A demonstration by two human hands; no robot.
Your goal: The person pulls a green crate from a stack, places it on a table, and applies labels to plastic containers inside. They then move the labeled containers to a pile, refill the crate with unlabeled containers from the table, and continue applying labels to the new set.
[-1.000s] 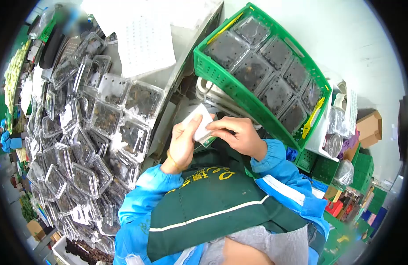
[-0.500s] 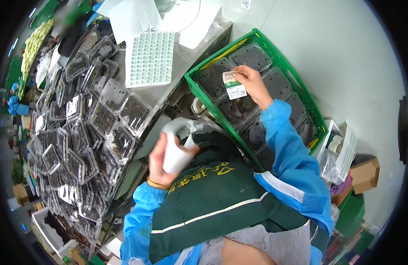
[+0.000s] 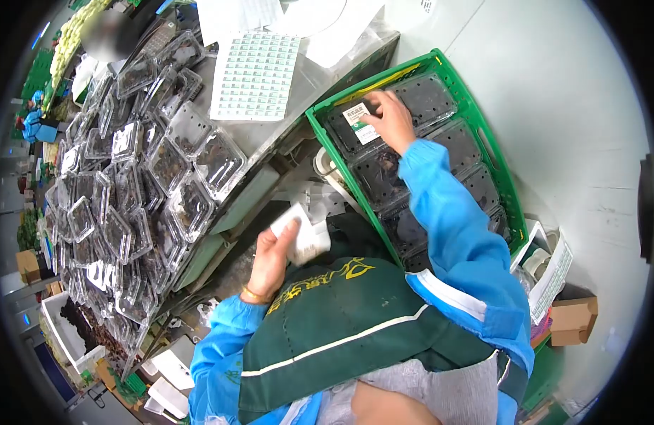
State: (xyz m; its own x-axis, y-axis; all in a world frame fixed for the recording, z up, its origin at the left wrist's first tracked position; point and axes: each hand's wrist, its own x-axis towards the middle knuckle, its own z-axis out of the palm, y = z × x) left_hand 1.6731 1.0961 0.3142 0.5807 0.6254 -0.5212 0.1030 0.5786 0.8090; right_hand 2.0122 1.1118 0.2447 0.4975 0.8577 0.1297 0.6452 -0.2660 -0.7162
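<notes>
A green crate (image 3: 492, 145) holds several clear lidded boxes with dark contents. Over its upper left box, my right hand (image 3: 390, 122) has its fingers on a white and green label (image 3: 361, 124), which lies on or just above the lid (image 3: 341, 142). In front of the apron, my left hand (image 3: 271, 261) is closed around a white label roll (image 3: 303, 237), its fingers partly hidden behind the roll.
Many clear boxes (image 3: 118, 212) are piled on the metal table (image 3: 305, 92) at left. A label sheet (image 3: 257, 74) lies by the table's corner. An open cardboard box (image 3: 573, 320) and a white container stand right of the crate.
My right hand has carried the label up and left, down to the upper left box. My left hand has turned the roll and moved it slightly to the right. The view has shifted a little.
</notes>
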